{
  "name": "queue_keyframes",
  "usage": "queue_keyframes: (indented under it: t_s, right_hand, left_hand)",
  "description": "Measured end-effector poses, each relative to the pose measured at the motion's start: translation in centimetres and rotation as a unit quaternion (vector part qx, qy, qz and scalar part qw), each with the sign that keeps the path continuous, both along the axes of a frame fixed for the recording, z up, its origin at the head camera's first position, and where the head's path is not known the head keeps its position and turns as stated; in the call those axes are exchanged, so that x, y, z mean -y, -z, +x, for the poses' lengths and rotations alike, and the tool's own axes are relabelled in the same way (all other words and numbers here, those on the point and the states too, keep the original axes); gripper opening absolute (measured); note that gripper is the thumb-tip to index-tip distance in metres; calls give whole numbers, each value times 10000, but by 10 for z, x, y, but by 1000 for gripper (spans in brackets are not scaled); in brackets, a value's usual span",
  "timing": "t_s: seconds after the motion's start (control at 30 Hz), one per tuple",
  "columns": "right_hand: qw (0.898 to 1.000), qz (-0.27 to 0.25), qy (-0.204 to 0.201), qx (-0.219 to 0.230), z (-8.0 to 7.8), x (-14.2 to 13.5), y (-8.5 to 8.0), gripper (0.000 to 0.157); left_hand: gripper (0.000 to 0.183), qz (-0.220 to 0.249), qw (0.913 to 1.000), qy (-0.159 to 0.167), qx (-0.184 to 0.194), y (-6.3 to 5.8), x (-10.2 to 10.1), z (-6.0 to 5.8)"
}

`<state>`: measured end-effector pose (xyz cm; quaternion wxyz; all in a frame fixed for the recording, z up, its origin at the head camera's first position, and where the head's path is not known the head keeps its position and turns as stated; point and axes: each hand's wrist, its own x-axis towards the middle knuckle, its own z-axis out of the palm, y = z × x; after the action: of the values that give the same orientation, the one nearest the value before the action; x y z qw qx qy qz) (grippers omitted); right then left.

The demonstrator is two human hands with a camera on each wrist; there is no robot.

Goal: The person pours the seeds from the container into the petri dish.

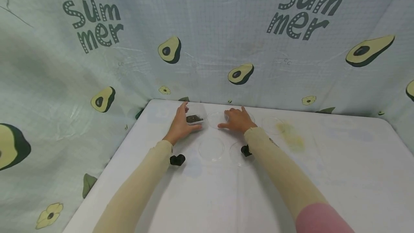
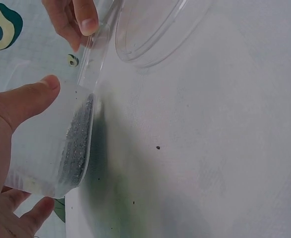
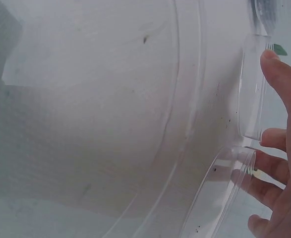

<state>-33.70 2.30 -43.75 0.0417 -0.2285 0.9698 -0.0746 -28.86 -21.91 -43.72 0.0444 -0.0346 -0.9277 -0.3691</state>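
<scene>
At the far edge of the white table [image 1: 339,172], we see the left hand [image 1: 181,127] gripping a clear container [image 1: 198,110] between thumb and fingers, dark grains [image 1: 194,119] lying along its bottom. Just beside it, the right hand [image 1: 240,120] spreads its fingers apart at the rims of a round clear dish [image 1: 215,120] and a second dish [image 3: 217,193], though we cannot tell whether the fingertips touch them; nearer us lie two more clear dishes [image 1: 211,149].
</scene>
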Motion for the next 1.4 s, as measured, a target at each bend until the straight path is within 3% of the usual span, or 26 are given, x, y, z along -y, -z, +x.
queue_keyframes:
  t_s: [0.5,1.4]
  right_hand:
    - [9998,-192,29,68,-2,-1,4,79]
    - [9990,-370,162,177,-2,-5,3,80]
  left_hand:
    - [105,-214,9983,33,-537,-5,-8,-1]
    - [103,-444,9958,228,-771,-5,-16,-9]
